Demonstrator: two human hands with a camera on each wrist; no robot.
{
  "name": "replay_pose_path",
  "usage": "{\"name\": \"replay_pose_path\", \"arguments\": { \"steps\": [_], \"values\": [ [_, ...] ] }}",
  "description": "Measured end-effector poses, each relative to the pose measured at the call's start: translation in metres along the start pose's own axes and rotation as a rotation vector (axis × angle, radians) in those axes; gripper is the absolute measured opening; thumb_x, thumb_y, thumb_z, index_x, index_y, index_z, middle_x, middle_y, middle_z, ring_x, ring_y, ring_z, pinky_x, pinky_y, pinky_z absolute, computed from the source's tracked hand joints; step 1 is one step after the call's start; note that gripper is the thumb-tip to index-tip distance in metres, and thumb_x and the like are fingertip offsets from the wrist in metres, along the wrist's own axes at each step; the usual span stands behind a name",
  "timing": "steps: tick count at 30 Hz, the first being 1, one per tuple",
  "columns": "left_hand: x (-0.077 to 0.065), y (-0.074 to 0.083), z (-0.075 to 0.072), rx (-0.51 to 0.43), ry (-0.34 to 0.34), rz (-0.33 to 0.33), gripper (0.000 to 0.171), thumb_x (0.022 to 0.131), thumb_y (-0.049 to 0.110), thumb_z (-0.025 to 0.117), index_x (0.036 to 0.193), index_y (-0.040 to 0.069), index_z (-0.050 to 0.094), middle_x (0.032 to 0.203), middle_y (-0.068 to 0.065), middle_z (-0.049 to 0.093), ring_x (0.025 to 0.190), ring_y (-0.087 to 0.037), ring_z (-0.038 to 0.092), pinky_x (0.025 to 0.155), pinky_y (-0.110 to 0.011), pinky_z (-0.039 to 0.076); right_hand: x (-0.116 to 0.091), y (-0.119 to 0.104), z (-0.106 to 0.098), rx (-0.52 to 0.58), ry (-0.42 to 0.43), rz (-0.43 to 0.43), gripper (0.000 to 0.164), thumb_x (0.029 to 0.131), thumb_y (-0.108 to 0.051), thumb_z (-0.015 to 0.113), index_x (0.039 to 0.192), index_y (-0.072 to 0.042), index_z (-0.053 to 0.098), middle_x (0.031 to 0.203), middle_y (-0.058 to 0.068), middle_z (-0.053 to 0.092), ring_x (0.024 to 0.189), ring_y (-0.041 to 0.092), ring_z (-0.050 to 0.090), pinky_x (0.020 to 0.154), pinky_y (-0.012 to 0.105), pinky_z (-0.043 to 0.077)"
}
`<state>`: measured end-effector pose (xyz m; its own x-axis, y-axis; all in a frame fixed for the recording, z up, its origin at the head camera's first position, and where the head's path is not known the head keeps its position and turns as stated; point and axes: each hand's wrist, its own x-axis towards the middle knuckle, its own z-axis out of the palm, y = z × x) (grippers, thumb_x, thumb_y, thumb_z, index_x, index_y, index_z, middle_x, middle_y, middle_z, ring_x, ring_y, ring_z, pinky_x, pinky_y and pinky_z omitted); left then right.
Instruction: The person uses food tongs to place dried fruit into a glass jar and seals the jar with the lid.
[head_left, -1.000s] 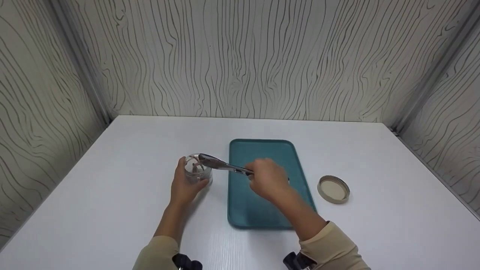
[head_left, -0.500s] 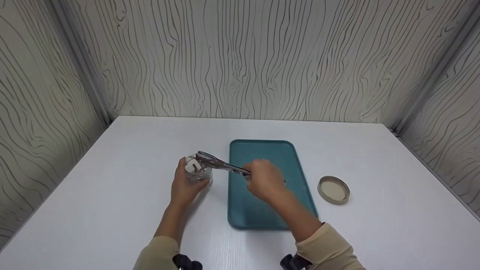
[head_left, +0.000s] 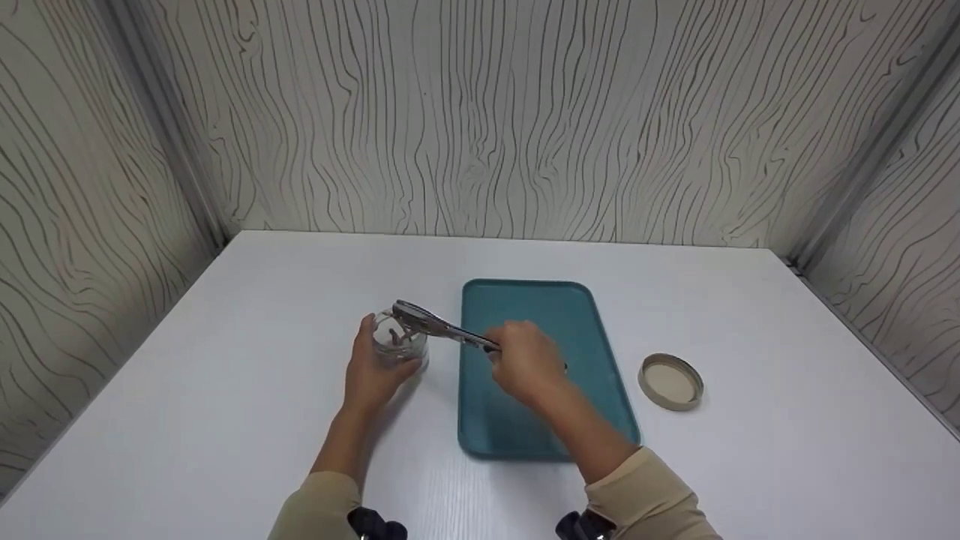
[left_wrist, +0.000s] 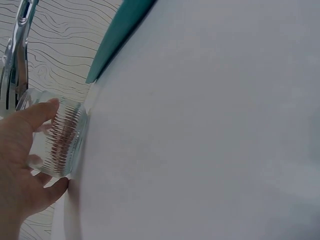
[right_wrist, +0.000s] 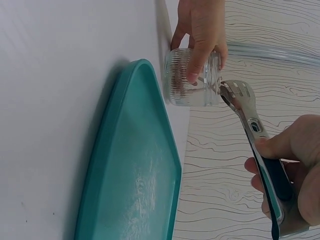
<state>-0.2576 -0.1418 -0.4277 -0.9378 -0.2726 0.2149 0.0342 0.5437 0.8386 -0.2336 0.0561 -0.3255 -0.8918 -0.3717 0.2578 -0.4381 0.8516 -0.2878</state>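
Note:
In the head view, a clear glass jar (head_left: 409,349) stands on the white table left of the tray. My left hand (head_left: 367,381) grips it round the side, thumb towards the tray. Its ribbed wall (left_wrist: 74,137) shows reddish-brown pieces inside, in the left wrist view. My right hand (head_left: 525,364) holds metal tongs (head_left: 454,331) above the tray, reaching leftward. Close up in the right wrist view, the right hand (right_wrist: 302,155) wraps the dark handle, and the slotted tong heads (right_wrist: 240,95) are at the jar's mouth. Whether they pinch a piece, I cannot tell.
A teal tray (head_left: 491,420) lies on the table under my right hand. Right of it sits a round beige lid (head_left: 670,382), inner side up. Wood-patterned panels (head_left: 480,127) stand behind the table and at both sides.
My right hand has shifted slightly left, and the tong heads have moved a little further over the jar's mouth. My left hand stays on the jar.

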Motion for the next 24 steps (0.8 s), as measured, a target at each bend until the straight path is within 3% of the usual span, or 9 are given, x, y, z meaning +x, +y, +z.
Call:
{"name": "replay_pose_path", "arguments": {
  "steps": [5,10,14,24],
  "values": [
    [0.0005,0.0005,0.0005,-0.015,-0.001,0.002,0.091,0.065,0.020,0.075,0.135,0.010,0.018,0.136,-0.016,0.027,0.124,-0.031,0.021,0.099,-0.043,0.019,0.0011,-0.0016,0.0027,0.002,-0.019,0.035,0.013,0.078,-0.007,0.060,0.085,-0.015,0.068,0.072,-0.004,0.058,0.066,0.013,0.051,0.051,0.028,0.043],
    [-0.0002,0.0005,0.0006,-0.033,0.005,0.032,0.090,0.064,0.019,0.075,0.135,0.009,0.020,0.134,-0.016,0.029,0.123,-0.032,0.023,0.099,-0.044,0.021,0.0017,-0.0021,0.0034,-0.017,-0.024,0.029,0.009,0.078,-0.008,0.060,0.079,-0.014,0.066,0.068,-0.004,0.054,0.064,0.014,0.047,0.050,0.028,0.040],
    [-0.0009,0.0000,0.0005,-0.038,0.017,0.057,0.088,0.064,0.017,0.075,0.134,0.008,0.021,0.133,-0.017,0.030,0.122,-0.032,0.025,0.098,-0.044,0.022,-0.0003,-0.0023,0.0027,-0.036,0.000,-0.007,0.006,0.077,-0.008,0.061,0.074,-0.013,0.063,0.067,-0.004,0.049,0.063,0.016,0.045,0.049,0.028,0.038],
    [-0.0002,0.0001,-0.0008,0.003,0.003,0.051,0.087,0.065,0.020,0.073,0.133,0.010,0.020,0.133,-0.017,0.030,0.122,-0.033,0.025,0.097,-0.046,0.022,-0.0042,-0.0035,-0.0059,0.033,0.085,-0.023,0.009,0.075,-0.008,0.063,0.084,-0.011,0.065,0.070,-0.002,0.051,0.067,0.017,0.047,0.052,0.029,0.039]
  ]
}}
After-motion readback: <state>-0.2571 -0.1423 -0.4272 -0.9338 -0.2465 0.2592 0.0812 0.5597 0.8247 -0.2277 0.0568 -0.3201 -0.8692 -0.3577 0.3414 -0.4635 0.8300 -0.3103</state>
